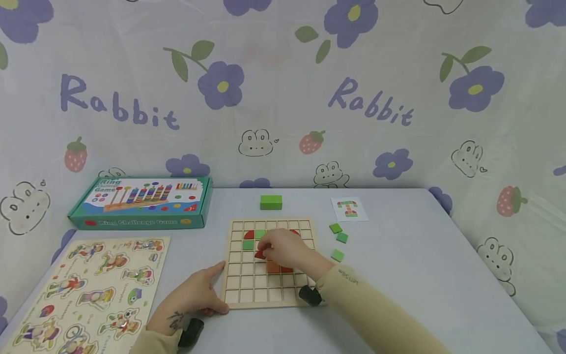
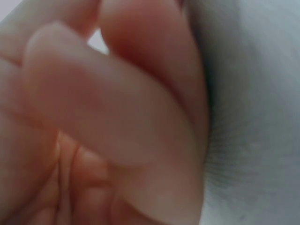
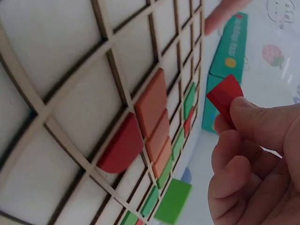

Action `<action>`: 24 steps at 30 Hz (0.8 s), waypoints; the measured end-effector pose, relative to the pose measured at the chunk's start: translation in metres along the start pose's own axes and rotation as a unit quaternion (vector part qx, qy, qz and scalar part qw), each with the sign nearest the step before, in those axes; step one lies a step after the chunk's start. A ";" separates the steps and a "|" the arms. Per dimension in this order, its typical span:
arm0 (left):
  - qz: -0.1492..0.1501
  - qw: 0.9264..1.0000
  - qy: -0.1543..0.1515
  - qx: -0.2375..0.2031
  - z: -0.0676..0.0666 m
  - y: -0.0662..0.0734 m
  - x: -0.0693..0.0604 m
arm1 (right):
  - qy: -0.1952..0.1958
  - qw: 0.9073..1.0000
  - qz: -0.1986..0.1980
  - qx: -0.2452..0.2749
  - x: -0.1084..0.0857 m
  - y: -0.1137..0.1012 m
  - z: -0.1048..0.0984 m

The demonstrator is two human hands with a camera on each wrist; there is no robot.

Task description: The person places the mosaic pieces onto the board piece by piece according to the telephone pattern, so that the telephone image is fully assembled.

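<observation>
In the head view a wooden grid board (image 1: 246, 296) lies on the table. My right hand (image 1: 287, 250) is above its middle, pinching a red rounded tile (image 3: 225, 96) between thumb and finger, held over the grid in the right wrist view. Tiles in the cells include a green tile (image 1: 248, 245), a red rounded tile (image 3: 121, 146) and an orange tile (image 3: 151, 104); my right hand hides some of them from the head camera. My left hand (image 1: 194, 294) touches the board's near left corner and left edge with thumb and extended index finger. Its other fingers are bent in the left wrist view.
A pattern card (image 1: 360, 215) lies beyond several loose green tiles (image 1: 338, 255) right of the board. A green block (image 1: 271, 202) is behind the board. Leftward are a green game box (image 1: 137, 223) and a picture puzzle board (image 1: 101, 275).
</observation>
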State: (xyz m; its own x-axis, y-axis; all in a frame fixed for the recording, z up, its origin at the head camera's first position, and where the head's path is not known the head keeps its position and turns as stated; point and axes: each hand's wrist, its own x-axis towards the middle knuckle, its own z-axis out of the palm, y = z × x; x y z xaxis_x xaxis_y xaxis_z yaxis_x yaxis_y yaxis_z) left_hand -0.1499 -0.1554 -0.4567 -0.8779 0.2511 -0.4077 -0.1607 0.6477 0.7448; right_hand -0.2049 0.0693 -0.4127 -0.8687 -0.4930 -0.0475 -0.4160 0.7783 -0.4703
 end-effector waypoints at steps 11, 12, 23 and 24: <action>0.003 1.000 0.002 -0.002 -0.001 0.003 -0.004 | -0.035 0.996 -0.023 -0.080 0.000 -0.005 0.013; 0.002 1.000 0.002 -0.002 0.000 0.003 -0.004 | -0.037 0.996 -0.021 -0.082 0.000 -0.005 0.013; -0.009 1.000 0.007 -0.003 0.000 0.003 -0.003 | -0.050 0.995 -0.017 -0.086 0.002 -0.002 0.018; -0.008 1.000 0.007 -0.004 0.000 0.003 -0.003 | -0.048 0.995 -0.019 -0.090 0.003 -0.002 0.019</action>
State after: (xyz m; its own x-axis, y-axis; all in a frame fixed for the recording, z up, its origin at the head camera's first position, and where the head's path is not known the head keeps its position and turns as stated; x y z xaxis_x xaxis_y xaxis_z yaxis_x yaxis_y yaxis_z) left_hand -0.1474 -0.1542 -0.4535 -0.8809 0.2307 -0.4133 -0.1786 0.6467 0.7416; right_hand -0.2014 0.0590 -0.4288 -0.8252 -0.5519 -0.1205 -0.4971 0.8107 -0.3093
